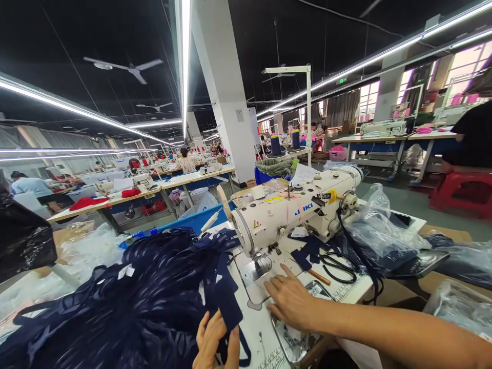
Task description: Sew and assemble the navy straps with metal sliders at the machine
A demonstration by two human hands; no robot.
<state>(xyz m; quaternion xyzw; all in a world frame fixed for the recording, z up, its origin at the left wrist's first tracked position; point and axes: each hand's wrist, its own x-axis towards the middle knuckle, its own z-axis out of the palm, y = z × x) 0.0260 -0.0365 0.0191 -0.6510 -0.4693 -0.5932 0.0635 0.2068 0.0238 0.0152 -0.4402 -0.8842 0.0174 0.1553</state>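
Note:
A cream sewing machine [295, 212] stands on the white table [265, 328] in front of me. A big heap of navy fabric strips [142, 302] lies to its left. My left hand [215, 341] is at the bottom edge, its fingers closed on a navy strip [226, 302] from the heap. My right hand [290, 300] lies flat on the table beside the needle plate [259, 269], fingers stretched out and holding nothing. Small navy cut pieces [307, 251] sit behind it under the machine arm.
Black scissors [338, 266] and a wooden-handled tool [318, 277] lie right of the machine. Clear plastic bags [378, 225] with dark fabric are piled further right. A metal tray [292, 341] sits near the table edge. Other workers sit at rows of sewing tables behind, and a red stool [461, 192] stands right.

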